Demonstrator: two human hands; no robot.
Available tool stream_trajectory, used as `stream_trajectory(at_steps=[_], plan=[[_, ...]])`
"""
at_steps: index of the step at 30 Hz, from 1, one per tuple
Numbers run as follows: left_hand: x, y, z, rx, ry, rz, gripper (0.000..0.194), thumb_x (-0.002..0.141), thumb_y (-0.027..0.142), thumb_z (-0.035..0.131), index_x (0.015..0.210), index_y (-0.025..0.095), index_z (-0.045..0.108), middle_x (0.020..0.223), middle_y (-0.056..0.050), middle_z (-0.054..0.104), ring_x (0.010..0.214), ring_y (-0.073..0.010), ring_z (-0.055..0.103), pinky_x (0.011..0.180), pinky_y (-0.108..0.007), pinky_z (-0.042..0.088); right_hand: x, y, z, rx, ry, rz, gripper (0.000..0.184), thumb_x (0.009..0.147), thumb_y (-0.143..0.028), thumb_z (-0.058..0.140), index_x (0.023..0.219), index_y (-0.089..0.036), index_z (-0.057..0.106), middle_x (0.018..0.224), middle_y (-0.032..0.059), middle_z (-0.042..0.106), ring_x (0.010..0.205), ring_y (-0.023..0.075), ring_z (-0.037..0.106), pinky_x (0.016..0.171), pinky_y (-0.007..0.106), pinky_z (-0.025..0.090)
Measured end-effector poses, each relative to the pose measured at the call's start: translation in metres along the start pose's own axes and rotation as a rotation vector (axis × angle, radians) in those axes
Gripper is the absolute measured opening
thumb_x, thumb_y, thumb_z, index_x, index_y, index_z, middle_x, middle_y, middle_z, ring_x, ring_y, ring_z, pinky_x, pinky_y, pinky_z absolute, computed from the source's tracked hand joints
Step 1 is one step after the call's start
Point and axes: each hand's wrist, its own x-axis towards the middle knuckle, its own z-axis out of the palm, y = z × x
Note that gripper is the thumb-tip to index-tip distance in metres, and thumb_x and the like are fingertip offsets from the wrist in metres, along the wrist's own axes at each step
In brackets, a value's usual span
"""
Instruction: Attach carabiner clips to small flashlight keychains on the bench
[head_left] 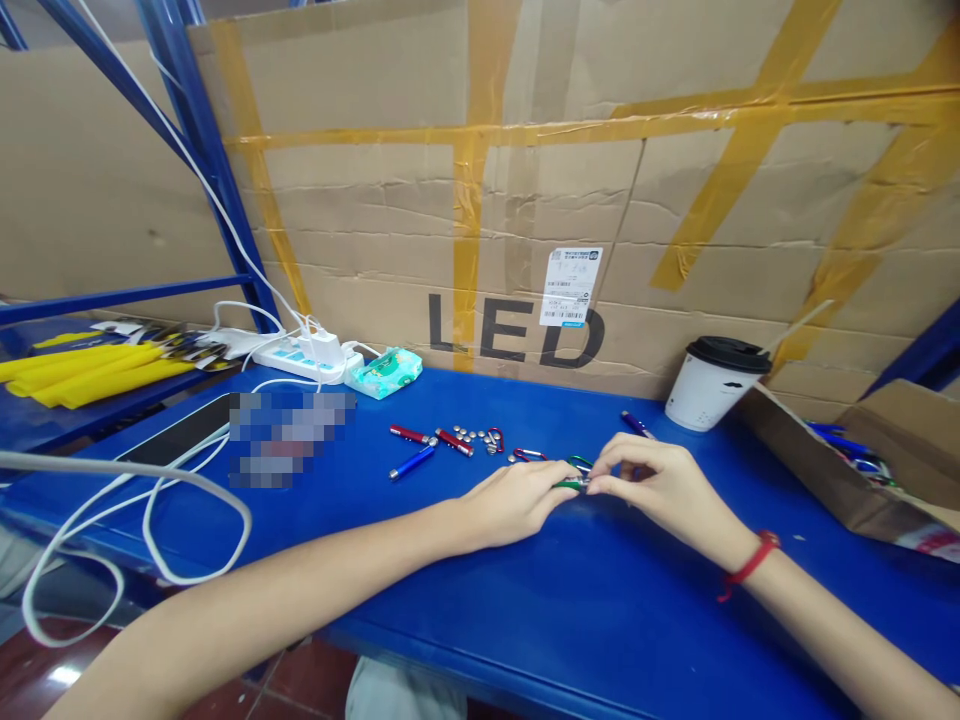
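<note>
My left hand rests low over the blue table, its fingers closed around a small green metal mini flashlight. At the flashlight's silvery right end, the thumb and fingertips of my right hand are pinched together. Just behind the fingers lies a green carabiner, and left of it a red carabiner. Several button cells are scattered around another red carabiner. Farther left lie two red mini flashlights and a blue one.
A lidded paper cup with a straw stands at the back right, beside an open cardboard box of small items. On the left are a power strip, a tissue pack, a loose white cable and yellow-handled items.
</note>
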Motion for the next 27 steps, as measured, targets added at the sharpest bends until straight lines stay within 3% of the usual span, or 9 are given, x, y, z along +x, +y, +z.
stream_trajectory(at_steps=[11,27], plan=[[-0.0020,0.0002,-0.0013,0.037,-0.069,0.022,0.026,0.093,0.026,0.032,0.112,0.019,0.049,0.105,-0.006,0.062,0.094,-0.0184,0.060,0.080,-0.027,0.046,-0.0008,0.0063,-0.0023,0.052,-0.208,-0.025,0.033,0.080,-0.047,0.056,0.070,-0.017,0.066,0.072,0.0037,0.062,0.062,0.0122,0.056,0.058,0.022,0.042],[-0.0030,-0.0019,0.0004,0.070,-0.056,0.065,0.028,0.093,0.027,0.030,0.112,0.018,0.049,0.106,-0.006,0.061,0.094,-0.0195,0.060,0.080,-0.028,0.046,-0.0036,0.0098,-0.0020,0.061,-0.229,-0.012,0.031,0.080,-0.045,0.057,0.071,-0.017,0.065,0.072,0.0025,0.060,0.060,0.0109,0.052,0.057,0.022,0.040]])
